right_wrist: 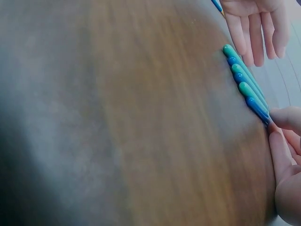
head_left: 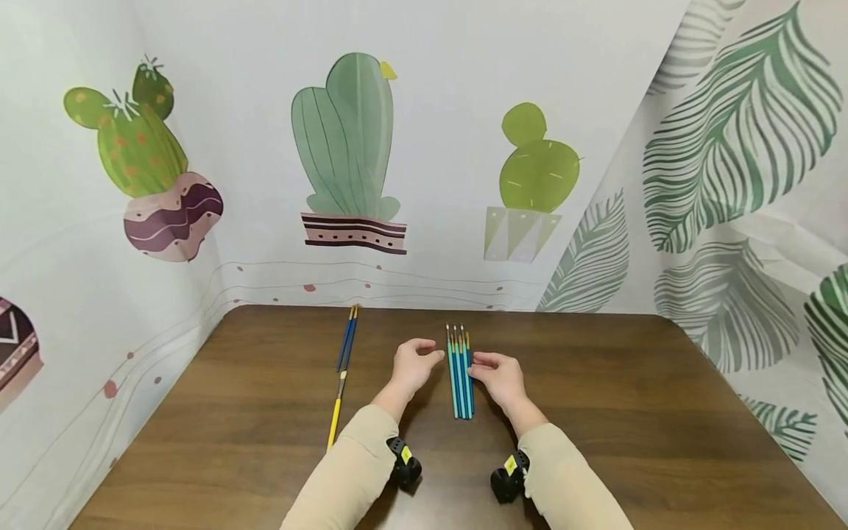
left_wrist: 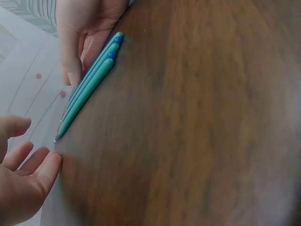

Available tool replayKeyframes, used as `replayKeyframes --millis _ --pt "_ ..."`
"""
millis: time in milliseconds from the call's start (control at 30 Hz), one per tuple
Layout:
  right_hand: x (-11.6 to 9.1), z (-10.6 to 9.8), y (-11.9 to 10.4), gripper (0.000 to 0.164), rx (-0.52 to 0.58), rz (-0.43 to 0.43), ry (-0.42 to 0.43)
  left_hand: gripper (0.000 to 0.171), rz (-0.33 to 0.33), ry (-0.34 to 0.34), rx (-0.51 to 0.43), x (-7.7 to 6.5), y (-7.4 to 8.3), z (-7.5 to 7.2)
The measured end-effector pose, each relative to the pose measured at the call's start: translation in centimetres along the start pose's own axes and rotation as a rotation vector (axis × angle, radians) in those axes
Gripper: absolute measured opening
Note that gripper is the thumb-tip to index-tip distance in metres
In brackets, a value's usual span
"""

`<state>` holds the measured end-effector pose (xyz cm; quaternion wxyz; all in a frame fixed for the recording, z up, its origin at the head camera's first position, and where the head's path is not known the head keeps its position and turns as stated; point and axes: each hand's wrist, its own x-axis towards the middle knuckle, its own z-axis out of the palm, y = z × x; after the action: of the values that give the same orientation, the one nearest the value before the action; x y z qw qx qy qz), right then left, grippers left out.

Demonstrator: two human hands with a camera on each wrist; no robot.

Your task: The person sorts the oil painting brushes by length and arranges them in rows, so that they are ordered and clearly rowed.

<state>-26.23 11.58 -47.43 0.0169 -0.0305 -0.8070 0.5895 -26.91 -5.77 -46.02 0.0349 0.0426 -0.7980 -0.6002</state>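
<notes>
Several paintbrushes (head_left: 458,375) with teal and blue handles lie side by side on the table, bristles toward the wall. Just left of the row, my left hand (head_left: 414,364) has its fingers loosely bent and apart from the brushes. My right hand (head_left: 500,377) is at the row's right side, its thumb and fingertips right at the outermost blue brush (right_wrist: 256,108). In the left wrist view, the left hand (left_wrist: 23,179) shows spread fingers with nothing between them. Some of the brushes' bristle ends are hidden in the wrist views.
On the left of the wooden table (head_left: 252,412) lie two blue paintbrushes (head_left: 347,338), with a yellow-handled paintbrush (head_left: 335,416) below them, partly covered by the left sleeve. A wall with cactus prints (head_left: 437,162) stands along the far edge.
</notes>
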Motion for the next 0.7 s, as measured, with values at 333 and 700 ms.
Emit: replayKeyframes --millis 333,700 --pt "0.1 0.1 0.2 0.033 0.000 0.006 0.008 0.030 -0.042 -0.035 -0.124 -0.1 -0.1 1.0" --pt "0.1 0.1 0.1 0.033 0.004 -0.004 0.011 0.029 -0.084 -0.053 -0.264 -0.4 0.7 2.0"
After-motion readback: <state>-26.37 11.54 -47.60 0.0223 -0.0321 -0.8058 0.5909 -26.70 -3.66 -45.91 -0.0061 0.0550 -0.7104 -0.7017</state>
